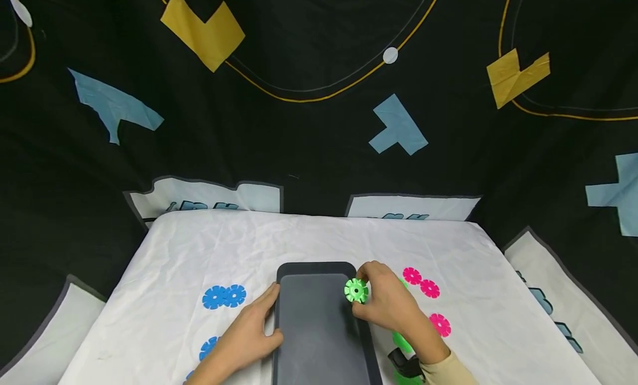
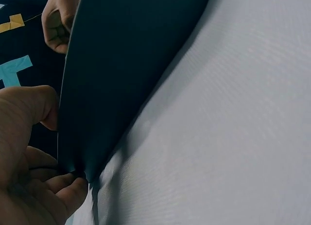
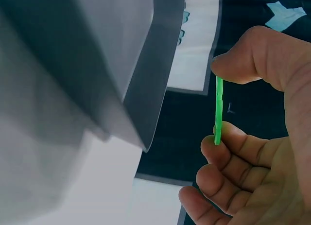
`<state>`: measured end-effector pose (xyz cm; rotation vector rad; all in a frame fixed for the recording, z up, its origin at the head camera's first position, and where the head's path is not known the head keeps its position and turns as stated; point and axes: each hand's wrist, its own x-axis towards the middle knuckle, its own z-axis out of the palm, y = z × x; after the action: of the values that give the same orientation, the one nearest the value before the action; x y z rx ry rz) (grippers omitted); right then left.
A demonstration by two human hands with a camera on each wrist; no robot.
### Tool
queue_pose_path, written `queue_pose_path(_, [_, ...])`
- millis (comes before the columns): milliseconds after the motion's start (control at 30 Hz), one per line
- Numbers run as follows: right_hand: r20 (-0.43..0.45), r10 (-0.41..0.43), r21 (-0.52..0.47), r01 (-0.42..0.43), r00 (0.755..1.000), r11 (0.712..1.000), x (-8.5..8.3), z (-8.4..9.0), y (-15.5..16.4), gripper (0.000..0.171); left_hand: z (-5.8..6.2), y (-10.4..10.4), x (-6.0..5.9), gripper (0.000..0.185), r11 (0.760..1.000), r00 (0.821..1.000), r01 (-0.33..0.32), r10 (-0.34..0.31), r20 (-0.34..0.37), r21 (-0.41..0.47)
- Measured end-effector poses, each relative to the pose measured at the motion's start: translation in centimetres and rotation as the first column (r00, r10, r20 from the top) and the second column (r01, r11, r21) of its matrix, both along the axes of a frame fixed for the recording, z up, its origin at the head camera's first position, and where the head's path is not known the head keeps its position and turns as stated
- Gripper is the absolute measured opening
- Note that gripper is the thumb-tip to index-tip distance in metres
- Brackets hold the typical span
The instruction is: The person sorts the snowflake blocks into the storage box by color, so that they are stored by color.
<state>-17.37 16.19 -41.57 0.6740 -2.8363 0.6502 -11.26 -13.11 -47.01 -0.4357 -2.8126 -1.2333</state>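
Note:
A green notched disc (image 1: pixel 356 291) is pinched edge-on between the thumb and fingertips of my right hand (image 1: pixel 386 296). It is held above the right rim of a dark grey tray (image 1: pixel 319 329); the right wrist view shows the thin green disc (image 3: pixel 218 111) apart from the tray wall (image 3: pixel 158 64). My left hand (image 1: pixel 249 332) grips the tray's left side, thumb and fingertips at the rim. In the left wrist view, that hand's fingers (image 2: pixel 73 193) curl against a corner of the tray.
Blue notched discs (image 1: pixel 224 296) lie left of the tray, some partly hidden by the left forearm. Pink discs (image 1: pixel 430 288) and further green discs (image 1: pixel 402 342) lie to the right, the green ones partly under the right arm. A white cloth (image 1: pixel 164 296) covers the table.

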Motion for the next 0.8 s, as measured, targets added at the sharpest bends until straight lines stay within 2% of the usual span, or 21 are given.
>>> queue_pose_path(333, [0.016,0.098,-0.012,-0.098,0.995,0.995,-1.6,-0.2,-2.8,0.041,0.0,0.2,0.3,0.082,1.0,1.0,0.0,0.0,-0.009,-0.02])
queue_pose_path(800, [0.037,0.167,0.119,-0.17,0.985,0.978,-3.4,-1.7,-6.7,0.041,0.1,0.3,0.2,0.082,1.0,1.0,0.014,-0.014,0.01,-0.019])
